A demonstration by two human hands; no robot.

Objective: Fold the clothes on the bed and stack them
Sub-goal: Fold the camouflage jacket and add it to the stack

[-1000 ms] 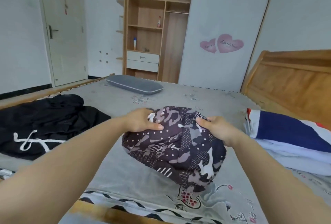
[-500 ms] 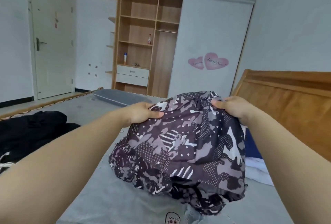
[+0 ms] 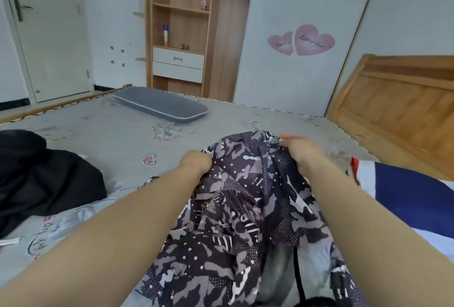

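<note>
A: What is seen at the far left?
B: A black garment (image 3: 41, 179) is heaped on the bed (image 3: 127, 139), well apart from the hands. A grey pillow (image 3: 161, 104) lies farther back, near the wooden shelf unit (image 3: 186, 24).

A: Left hand?
B: The left hand (image 3: 195, 163) is clenched on the left upper edge of the camouflage garment (image 3: 245, 208); the fabric is gripped in curled fingers.

A: Where is the garment itself?
B: It is held up between the two hands at the centre, over the bed, and hangs down toward the camera. Whether its lower part touches the bed cannot be told.

A: Right hand?
B: The right hand (image 3: 298, 148) is seen on the right upper edge of the garment. The fabric is bunched against the fingers, so a grasp is recorded, though the fingertips are partly hidden.

A: Far right?
B: A blue, white and red cloth (image 3: 405, 191) lies on the bed just beside the right forearm. A wooden headboard (image 3: 398, 100) stands behind it.
</note>
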